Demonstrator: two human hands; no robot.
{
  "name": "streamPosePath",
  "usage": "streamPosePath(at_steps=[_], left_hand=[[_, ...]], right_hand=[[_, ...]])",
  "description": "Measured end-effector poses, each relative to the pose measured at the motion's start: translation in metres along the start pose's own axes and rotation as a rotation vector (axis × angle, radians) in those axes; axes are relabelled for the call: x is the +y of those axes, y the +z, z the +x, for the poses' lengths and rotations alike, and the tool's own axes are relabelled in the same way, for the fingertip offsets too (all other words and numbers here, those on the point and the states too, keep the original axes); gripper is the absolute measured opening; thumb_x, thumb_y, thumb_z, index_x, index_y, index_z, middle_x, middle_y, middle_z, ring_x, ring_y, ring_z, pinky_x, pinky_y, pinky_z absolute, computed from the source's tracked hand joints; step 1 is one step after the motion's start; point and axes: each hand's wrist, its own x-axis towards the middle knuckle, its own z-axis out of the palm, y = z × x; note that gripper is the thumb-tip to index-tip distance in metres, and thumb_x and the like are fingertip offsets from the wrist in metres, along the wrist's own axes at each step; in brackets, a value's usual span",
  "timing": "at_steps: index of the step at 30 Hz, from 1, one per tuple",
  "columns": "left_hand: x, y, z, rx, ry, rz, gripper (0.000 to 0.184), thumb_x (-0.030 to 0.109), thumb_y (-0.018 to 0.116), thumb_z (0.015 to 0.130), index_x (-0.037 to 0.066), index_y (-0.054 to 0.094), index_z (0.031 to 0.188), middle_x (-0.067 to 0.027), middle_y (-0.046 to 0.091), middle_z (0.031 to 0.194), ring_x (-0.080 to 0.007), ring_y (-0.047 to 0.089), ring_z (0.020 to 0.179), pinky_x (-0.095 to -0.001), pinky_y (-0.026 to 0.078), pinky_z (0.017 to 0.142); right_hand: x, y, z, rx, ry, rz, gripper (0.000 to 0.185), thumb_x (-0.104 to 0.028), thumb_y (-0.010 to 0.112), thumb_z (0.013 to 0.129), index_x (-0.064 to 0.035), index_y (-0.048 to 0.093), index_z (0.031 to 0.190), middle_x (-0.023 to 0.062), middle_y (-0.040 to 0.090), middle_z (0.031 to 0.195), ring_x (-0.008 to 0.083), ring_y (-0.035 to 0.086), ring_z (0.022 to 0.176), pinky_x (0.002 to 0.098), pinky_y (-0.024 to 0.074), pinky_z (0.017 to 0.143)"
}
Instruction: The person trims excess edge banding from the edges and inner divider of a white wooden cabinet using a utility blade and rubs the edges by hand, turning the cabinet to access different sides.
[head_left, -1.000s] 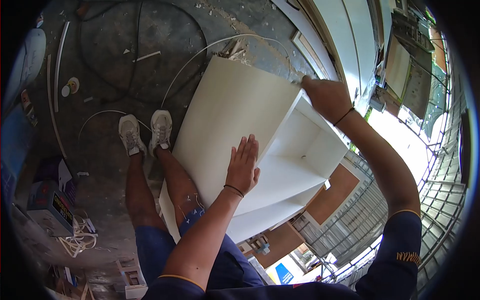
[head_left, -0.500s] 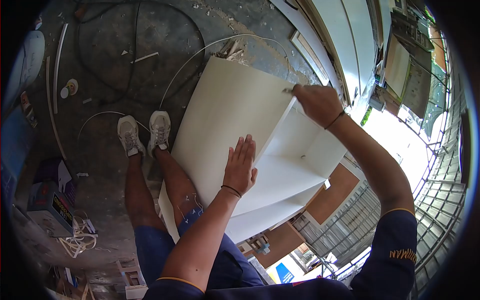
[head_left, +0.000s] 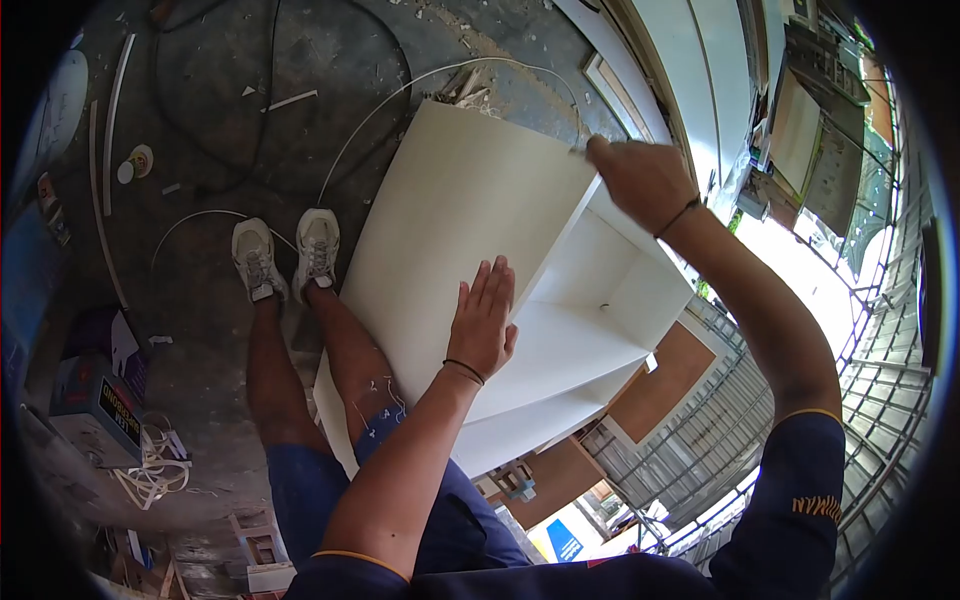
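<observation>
A white cabinet (head_left: 460, 200) with open compartments stands tilted in the view beside my legs. My left hand (head_left: 482, 320) lies flat on its top panel near the front edge, fingers stretched out. At the far corner of that panel, my right hand (head_left: 640, 180) is closed around a small tool whose tip (head_left: 580, 152) pokes out past the fingers. Most of the tool is hidden in the fist, so its kind is unclear. A thin pale strip (head_left: 440, 68) curves over the floor behind the cabinet.
My shoes (head_left: 317, 245) are on the dark floor left of the cabinet. A printed box (head_left: 100, 405) and tangled pale strips (head_left: 155, 475) lie at the lower left. White boards (head_left: 690, 80) lean at the upper right. Wood scraps (head_left: 465, 92) lie beyond the cabinet's far end.
My right hand moved from the corner toward my body along the front edge, then back up to the far corner. My left hand stays flat on the panel.
</observation>
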Motion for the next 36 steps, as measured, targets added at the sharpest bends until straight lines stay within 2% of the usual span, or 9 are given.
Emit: streamPosePath(at_steps=[2, 8, 11, 16, 19, 22, 26, 32, 36], left_hand=[[0.003, 0.003, -0.003, -0.006, 0.002, -0.035, 0.082, 0.007, 0.059, 0.075, 0.001, 0.016, 0.144, -0.0178, 0.018, 0.151, -0.0359, 0.017, 0.14, -0.0517, 0.021, 0.111], [0.0, 0.0, 0.001, -0.004, 0.001, -0.017, 0.08, 0.007, 0.058, 0.075, 0.001, 0.017, 0.144, -0.0171, 0.018, 0.151, -0.0347, 0.017, 0.14, -0.0516, 0.021, 0.111], [0.004, 0.002, -0.003, -0.013, -0.018, 0.011, 0.081, 0.011, 0.061, 0.076, 0.002, 0.019, 0.144, -0.0134, 0.018, 0.152, -0.0312, 0.017, 0.141, -0.0503, 0.023, 0.111], [0.001, 0.001, 0.0, 0.001, -0.009, 0.009, 0.081, 0.011, 0.061, 0.075, 0.002, 0.019, 0.144, -0.014, 0.018, 0.152, -0.0318, 0.018, 0.14, -0.0507, 0.023, 0.11], [0.001, 0.001, 0.0, 0.009, 0.001, -0.012, 0.081, 0.011, 0.061, 0.076, 0.002, 0.019, 0.144, -0.0142, 0.018, 0.152, -0.0318, 0.018, 0.14, -0.0507, 0.022, 0.111], [0.003, -0.003, 0.0, -0.031, -0.026, -0.006, 0.081, 0.011, 0.061, 0.076, 0.002, 0.019, 0.144, -0.0142, 0.017, 0.152, -0.0319, 0.017, 0.14, -0.0504, 0.022, 0.111], [0.002, -0.001, 0.0, -0.015, -0.018, 0.006, 0.08, 0.011, 0.061, 0.076, 0.002, 0.02, 0.144, -0.0141, 0.018, 0.152, -0.0319, 0.017, 0.14, -0.0504, 0.022, 0.111], [0.001, 0.001, 0.001, -0.009, -0.011, 0.013, 0.079, 0.01, 0.061, 0.075, 0.001, 0.021, 0.143, -0.0145, 0.019, 0.152, -0.0322, 0.018, 0.14, -0.0499, 0.022, 0.111], [-0.001, -0.002, 0.002, -0.001, -0.001, 0.027, 0.079, 0.01, 0.06, 0.076, 0.0, 0.021, 0.143, -0.0148, 0.019, 0.152, -0.0324, 0.018, 0.14, -0.0496, 0.022, 0.111]], right_hand=[[-0.014, 0.01, -0.013, -0.065, -0.151, 0.018, 0.012, -0.007, 0.048, 0.086, -0.0078, 0.054, 0.096, 0.0111, 0.063, 0.07, 0.0284, 0.064, 0.064, 0.0415, 0.0494, 0.054], [0.02, -0.006, 0.009, -0.195, 0.169, -0.119, 0.014, -0.01, 0.045, 0.089, -0.0073, 0.055, 0.099, 0.0119, 0.062, 0.066, 0.0288, 0.064, 0.062, 0.0405, 0.0494, 0.054], [-0.014, 0.0, -0.01, -0.072, -0.126, -0.023, 0.011, -0.015, 0.048, 0.091, -0.0084, 0.054, 0.097, 0.0106, 0.061, 0.063, 0.0286, 0.063, 0.06, 0.0403, 0.0493, 0.053], [0.049, -0.003, 0.018, -0.205, 0.184, -0.212, 0.017, -0.011, 0.046, 0.088, -0.0066, 0.057, 0.101, 0.0123, 0.061, 0.063, 0.0282, 0.064, 0.06, 0.0398, 0.0485, 0.051], [0.007, -0.009, -0.007, -0.076, -0.007, -0.02, 0.014, -0.011, 0.046, 0.088, -0.0061, 0.055, 0.099, 0.0127, 0.061, 0.063, 0.0287, 0.064, 0.061, 0.0417, 0.0487, 0.053], [-0.01, 0.003, -0.013, -0.202, -0.052, 0.009, 0.016, -0.009, 0.046, 0.087, -0.0077, 0.056, 0.1, 0.0129, 0.061, 0.064, 0.0302, 0.063, 0.063, 0.0422, 0.0494, 0.056], [0.045, -0.006, 0.013, -0.16, 0.181, -0.089, 0.016, -0.015, 0.046, 0.091, -0.0075, 0.055, 0.102, 0.0132, 0.063, 0.065, 0.0294, 0.064, 0.061, 0.0415, 0.0481, 0.052], [-0.006, 0.008, -0.012, -0.164, -0.054, 0.038, 0.014, -0.01, 0.045, 0.088, -0.0068, 0.056, 0.096, 0.0128, 0.063, 0.066, 0.0289, 0.065, 0.063, 0.0412, 0.0507, 0.054], [0.042, -0.011, 0.016, -0.162, 0.197, -0.084, 0.014, -0.009, 0.046, 0.088, -0.0047, 0.059, 0.093, 0.0137, 0.064, 0.068, 0.0288, 0.066, 0.064, 0.0412, 0.0503, 0.053]])
